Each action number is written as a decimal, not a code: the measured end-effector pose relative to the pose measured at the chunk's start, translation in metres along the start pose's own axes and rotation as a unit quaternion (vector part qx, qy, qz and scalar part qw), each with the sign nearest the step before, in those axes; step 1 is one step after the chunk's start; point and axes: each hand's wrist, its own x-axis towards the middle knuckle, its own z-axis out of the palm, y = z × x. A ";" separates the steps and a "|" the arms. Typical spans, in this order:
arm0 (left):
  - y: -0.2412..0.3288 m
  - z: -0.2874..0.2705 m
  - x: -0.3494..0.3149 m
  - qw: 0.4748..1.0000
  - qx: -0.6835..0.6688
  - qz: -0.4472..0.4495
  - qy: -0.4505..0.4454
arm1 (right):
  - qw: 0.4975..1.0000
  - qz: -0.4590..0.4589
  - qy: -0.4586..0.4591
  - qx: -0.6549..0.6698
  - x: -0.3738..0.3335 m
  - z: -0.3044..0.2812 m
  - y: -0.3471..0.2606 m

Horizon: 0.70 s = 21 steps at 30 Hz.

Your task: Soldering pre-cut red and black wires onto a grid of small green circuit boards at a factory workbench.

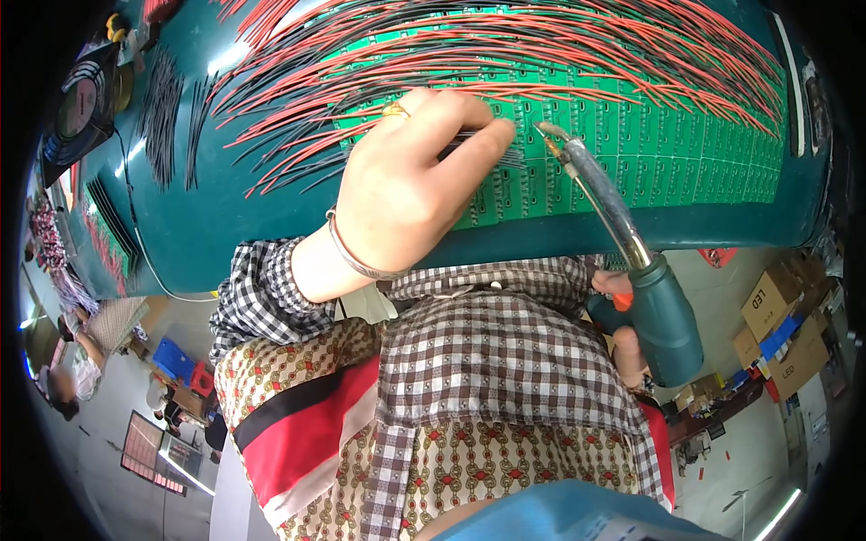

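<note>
My left hand [406, 185] reaches over the near part of a panel of green circuit boards [722, 167], fingers curled and pinched together. Thin black wires [327, 173] run under it, and their ends come out beside the fingertips, so it seems closed on them. My right hand [631, 350], mostly behind the handle, grips a dark green soldering gun [667, 316] with an orange trigger. The gun's metal tip [548, 135] points up and left, just right of my left fingertips. Rows of red and black wires [541, 59] lie across the boards' far part.
On the green table [271, 216], loose black wires [161, 122] lie at the left, near a stack of wired boards [110, 236]. A fan [86, 106] and a cord [133, 203] are at the left edge. Cardboard boxes [783, 311] stand at the right, below table height.
</note>
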 end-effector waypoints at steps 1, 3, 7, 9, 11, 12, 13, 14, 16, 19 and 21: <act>0.000 0.001 0.000 1.000 0.002 0.004 0.001 | 0.997 0.012 0.043 0.056 -0.002 0.009 0.001; 0.001 0.001 0.001 1.000 0.002 0.003 -0.001 | 0.990 0.025 0.085 0.111 -0.003 0.012 0.001; 0.001 0.002 0.001 1.000 0.003 0.005 -0.001 | 0.990 -0.001 0.066 0.127 -0.005 0.012 0.007; 0.001 0.003 0.002 1.000 0.003 0.005 -0.002 | 0.985 -0.005 0.079 0.156 -0.005 0.011 0.009; 0.002 0.001 0.002 1.000 0.003 0.003 -0.002 | 0.995 -0.003 0.031 0.097 -0.005 0.004 0.008; 0.002 0.001 0.002 1.000 0.003 0.003 0.000 | 0.995 -0.002 0.029 0.096 -0.005 0.006 0.008; 0.002 0.002 0.002 1.000 0.004 0.005 0.002 | 0.992 0.000 0.047 0.119 -0.006 0.009 0.009; 0.002 0.002 0.002 1.000 0.004 0.005 0.002 | 0.988 0.001 0.065 0.141 -0.006 0.011 0.009; 0.002 0.003 0.003 1.000 0.005 0.005 0.002 | 0.991 0.000 0.054 0.122 -0.004 0.008 0.009; 0.001 0.004 0.002 1.000 0.003 0.007 0.006 | 0.992 0.005 0.054 0.109 -0.003 0.009 0.007; 0.001 0.005 0.002 1.000 0.002 0.008 0.009 | 0.991 0.012 0.066 0.115 -0.002 0.009 0.005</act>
